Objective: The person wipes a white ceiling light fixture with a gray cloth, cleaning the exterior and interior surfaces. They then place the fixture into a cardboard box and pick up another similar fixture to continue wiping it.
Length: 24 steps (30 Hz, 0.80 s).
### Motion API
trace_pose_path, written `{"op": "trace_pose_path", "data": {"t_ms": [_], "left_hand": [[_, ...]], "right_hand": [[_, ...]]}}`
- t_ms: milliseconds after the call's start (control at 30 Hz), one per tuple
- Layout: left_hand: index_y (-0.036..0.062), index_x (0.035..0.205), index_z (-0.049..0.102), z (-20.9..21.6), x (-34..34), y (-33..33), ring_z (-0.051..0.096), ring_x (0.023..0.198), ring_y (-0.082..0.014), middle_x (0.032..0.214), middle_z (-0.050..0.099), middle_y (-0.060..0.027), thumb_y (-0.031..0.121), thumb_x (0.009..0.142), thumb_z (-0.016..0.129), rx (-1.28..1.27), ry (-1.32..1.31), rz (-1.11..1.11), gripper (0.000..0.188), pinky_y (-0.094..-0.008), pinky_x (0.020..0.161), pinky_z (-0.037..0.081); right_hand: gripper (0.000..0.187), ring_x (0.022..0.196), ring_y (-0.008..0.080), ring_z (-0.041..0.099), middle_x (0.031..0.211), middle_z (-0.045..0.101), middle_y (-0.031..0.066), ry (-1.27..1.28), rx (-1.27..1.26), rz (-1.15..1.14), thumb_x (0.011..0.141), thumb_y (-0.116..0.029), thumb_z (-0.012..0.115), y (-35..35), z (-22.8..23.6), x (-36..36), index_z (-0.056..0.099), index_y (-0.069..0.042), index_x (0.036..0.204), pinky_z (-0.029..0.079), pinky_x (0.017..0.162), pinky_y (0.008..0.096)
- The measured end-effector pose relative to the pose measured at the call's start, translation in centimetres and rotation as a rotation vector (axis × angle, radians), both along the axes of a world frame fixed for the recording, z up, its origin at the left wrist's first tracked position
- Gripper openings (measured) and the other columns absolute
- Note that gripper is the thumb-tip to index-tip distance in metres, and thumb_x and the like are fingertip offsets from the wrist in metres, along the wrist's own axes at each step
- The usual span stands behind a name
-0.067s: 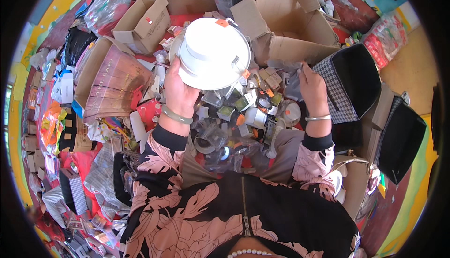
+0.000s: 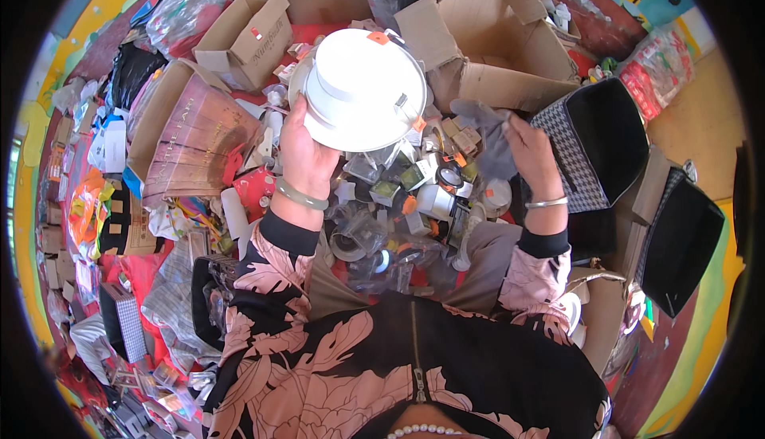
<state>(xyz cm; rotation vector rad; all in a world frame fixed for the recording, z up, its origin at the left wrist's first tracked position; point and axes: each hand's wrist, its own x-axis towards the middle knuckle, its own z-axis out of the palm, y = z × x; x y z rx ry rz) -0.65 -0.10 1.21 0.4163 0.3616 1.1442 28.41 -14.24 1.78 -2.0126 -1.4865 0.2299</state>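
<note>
My left hand [image 2: 309, 152] grips the lower left rim of a white round downlight [image 2: 362, 88] with orange clips on its edge, lifted above the pile. A second white rim shows behind it. My right hand [image 2: 532, 150], fingers closed, pinches a thin see-through plastic bag [image 2: 496, 146] that hangs to its left. Between and below the hands lies a heap of small lamp parts, clear plastic pieces and little boxes, among them a white cylindrical lamp [image 2: 435, 200]. Both forearms are in black and pink floral sleeves.
Ahead stand an open cardboard box [image 2: 510, 41] and a smaller carton [image 2: 243, 41]. A pinkish printed box [image 2: 199, 136] leans at the left. Black bins with houndstooth sides [image 2: 574, 148] stand on the right. Mixed scrap and bags spread along the left.
My right hand has shifted slightly to the right and down, and the plastic bag now hangs a little more spread out. My left hand and the downlight stay almost still.
</note>
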Motion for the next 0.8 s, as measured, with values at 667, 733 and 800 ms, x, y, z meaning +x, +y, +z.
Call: {"op": "trace_pose_path", "data": {"t_ms": [667, 733, 800], "left_hand": [[0.0020, 0.132, 0.035, 0.1, 0.5, -0.2, 0.044, 0.119, -0.0261, 0.131, 0.045, -0.0106, 0.030, 0.095, 0.032, 0.094, -0.039, 0.107, 0.046, -0.0413, 0.102, 0.034], [0.0020, 0.132, 0.035, -0.1, 0.5, -0.1, 0.044, 0.119, -0.0263, 0.131, 0.045, -0.0108, 0.029, 0.095, 0.033, 0.101, -0.049, 0.110, 0.046, -0.0417, 0.102, 0.033], [0.0019, 0.132, 0.035, -0.1, 0.6, -0.1, 0.044, 0.119, -0.0264, 0.131, 0.045, -0.0108, 0.029, 0.095, 0.033, 0.112, -0.073, 0.111, 0.046, -0.0418, 0.102, 0.033]], "right_hand": [[0.027, 0.055, 0.0344, 0.057, 0.063, 0.057, 0.0207, -0.545, -0.023, -0.122, 0.080, -0.028, 0.062, 0.0, 1.9, -3.4, 0.065, -0.003, 0.072, 0.043, 0.047, 0.0383], [0.033, 0.044, 0.0231, 0.054, 0.056, 0.058, 0.0127, -0.256, 0.129, -0.056, 0.084, -0.028, 0.061, 0.3, 2.0, -4.6, 0.060, 0.000, 0.066, 0.040, 0.042, 0.0321], [0.035, 0.040, 0.0148, 0.050, 0.051, 0.055, 0.0058, 0.351, 0.258, 0.033, 0.086, -0.028, 0.059, 0.9, 1.6, -6.1, 0.058, -0.001, 0.063, 0.037, 0.039, 0.0279]]}}
